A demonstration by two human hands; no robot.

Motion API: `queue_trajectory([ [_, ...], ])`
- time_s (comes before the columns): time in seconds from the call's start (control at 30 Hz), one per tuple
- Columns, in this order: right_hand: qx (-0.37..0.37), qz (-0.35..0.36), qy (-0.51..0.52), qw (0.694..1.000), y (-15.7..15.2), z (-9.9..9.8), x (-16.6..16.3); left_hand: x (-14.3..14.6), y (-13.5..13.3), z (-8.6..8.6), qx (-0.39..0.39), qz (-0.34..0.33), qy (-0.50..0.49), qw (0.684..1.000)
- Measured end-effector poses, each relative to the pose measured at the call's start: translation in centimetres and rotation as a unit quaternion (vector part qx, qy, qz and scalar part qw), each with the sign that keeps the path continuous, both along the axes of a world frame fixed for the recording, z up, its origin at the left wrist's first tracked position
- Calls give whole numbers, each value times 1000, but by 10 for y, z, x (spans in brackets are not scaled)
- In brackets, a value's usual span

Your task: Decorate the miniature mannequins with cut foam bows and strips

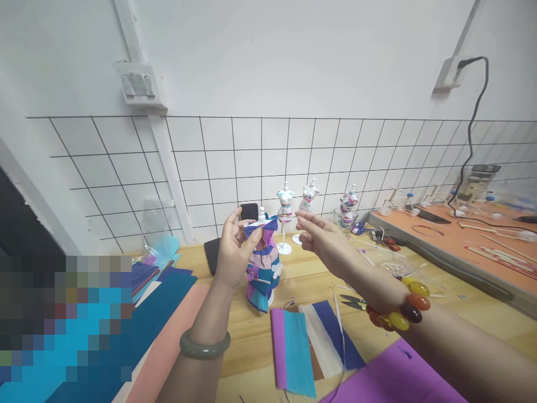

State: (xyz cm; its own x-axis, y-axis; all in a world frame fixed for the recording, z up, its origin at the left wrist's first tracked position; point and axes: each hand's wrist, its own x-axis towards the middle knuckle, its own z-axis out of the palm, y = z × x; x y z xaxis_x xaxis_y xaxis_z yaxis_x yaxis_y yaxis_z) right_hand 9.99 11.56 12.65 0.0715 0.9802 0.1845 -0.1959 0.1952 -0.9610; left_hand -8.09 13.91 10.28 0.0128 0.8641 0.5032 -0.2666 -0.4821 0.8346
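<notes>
Grasping the dressed mannequin (263,260) by its blue collar (271,225), mid-scene above the wooden table (245,347), the left hand (235,252) sits left of the bunched right hand (322,239); I cannot tell whether that one pinches anything. Three patterned mannequins (285,197) stand farther off, rightward.

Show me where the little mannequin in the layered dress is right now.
Just below the centre of the head view, the dressed mannequin stands on the wooden table, the left hand at its top and coloured strips in front.
</notes>
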Motion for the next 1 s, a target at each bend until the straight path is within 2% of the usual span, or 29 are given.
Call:
queue_trajectory([
  [0.2, -3, -5, -43, 999, -4, 0, 7, -3, -2, 2, 4, 5, -1, 1000],
  [0.33, 58, -26, -148, 987, -1, 18, 6, -6, -2, 4, 6, 78, -34, 996],
  [0.4, 115, -50, -244, 962, 2, 32, 0, -7, -1, 4, 2, 124, -48, 991],
  [0.5, 194, -79, -381, 901, 9, 56, -15, -8, 2, 3, -20, 162, -50, 985],
  [0.63, 212, -69, -496, 839, 20, 76, -36, -9, 4, 3, -33, 168, -49, 984],
  [0.83, 236, -60, -597, 764, 29, 83, -48, -10, 2, 6, -39, 164, -55, 984],
  [1.0, 224, -61, -635, 736, 29, 84, -49, -10, 1, 7, -47, 150, -46, 986],
])
